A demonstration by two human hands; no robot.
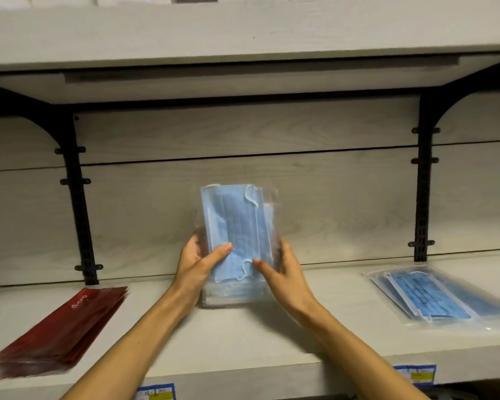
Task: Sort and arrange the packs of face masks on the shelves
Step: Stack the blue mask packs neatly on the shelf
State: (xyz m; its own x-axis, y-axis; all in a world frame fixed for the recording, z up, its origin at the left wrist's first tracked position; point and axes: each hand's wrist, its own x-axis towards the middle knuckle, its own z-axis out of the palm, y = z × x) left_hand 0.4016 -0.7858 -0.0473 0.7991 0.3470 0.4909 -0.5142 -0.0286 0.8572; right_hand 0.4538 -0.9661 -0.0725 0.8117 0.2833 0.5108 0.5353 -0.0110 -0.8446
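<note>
A: Nearest the camera: two price labels on the shelf's front lip, one low centre (156, 392), one to the right (415, 374). Both forearms reached in over the shelf (243, 336).

B: Hands?

A: The left hand (198, 262) gripped the left edge of a clear pack of blue masks (237, 235), thumb laid across its face. The right hand (283, 269) held the right edge, thumb on the front, fingers behind. Both closed on the same pack, low down on it.

B: How did the pack sit?

A: Upright, long axis vertical, bottom edge at or just above the shelf; blur hid the contact. It was centred between the hands, neither nearer. There seemed to be more than one pack in the bundle, though I could not count them.

B: So the next move?

A: My guess: set it down standing, or tip it back against the rear panel (243, 180) just behind. Being tall and held low, it could flop forward on release.

B: Anything else around?

A: Red packs (64, 330) lay flat, fanned, well to the left. Another blue pile (425, 295) lay flat, well to the right. Boxes on the upper shelf (243, 33) were cropped, unreadable.
</note>
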